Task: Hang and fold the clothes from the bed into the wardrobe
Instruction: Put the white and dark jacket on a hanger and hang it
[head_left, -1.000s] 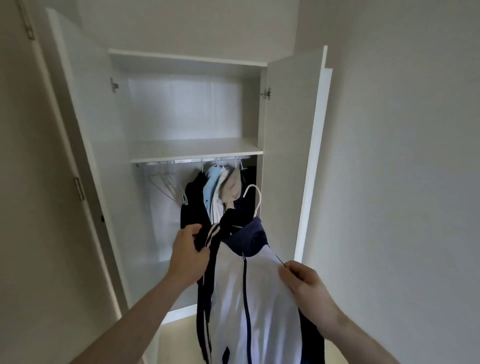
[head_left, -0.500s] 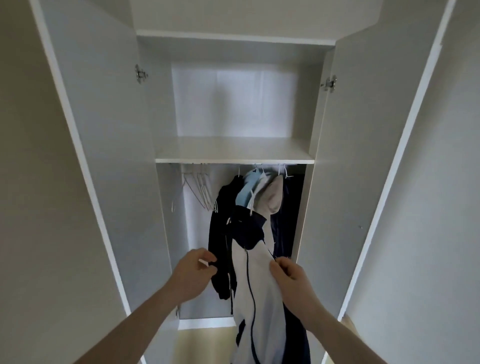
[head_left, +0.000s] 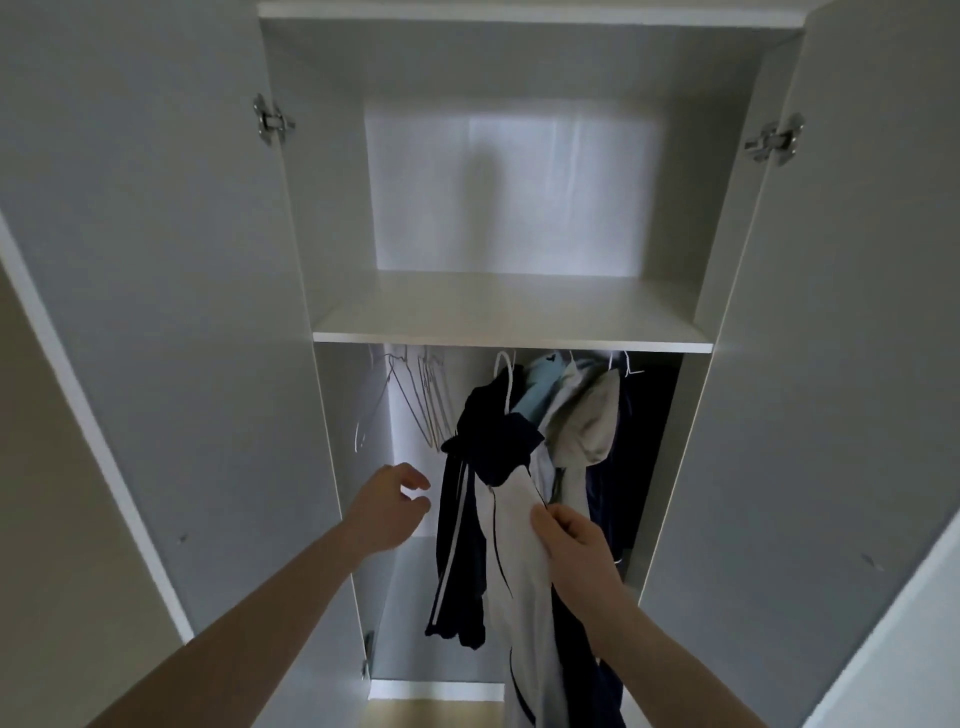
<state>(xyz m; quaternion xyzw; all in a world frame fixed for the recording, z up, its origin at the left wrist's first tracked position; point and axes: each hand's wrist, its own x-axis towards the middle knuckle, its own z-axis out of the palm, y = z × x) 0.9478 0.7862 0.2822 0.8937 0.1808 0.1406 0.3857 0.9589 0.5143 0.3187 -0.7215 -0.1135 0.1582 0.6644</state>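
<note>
The navy-and-white jacket hangs by a white hanger inside the wardrobe. The right hand pinches its white front; the left hand, just left, is loosely curled and holds nothing.

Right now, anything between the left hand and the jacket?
Nothing: in the head view a bare gap separates the left hand from the jacket, wardrobe back behind.

left hand loosely curled and free, right hand pinching cloth
</note>
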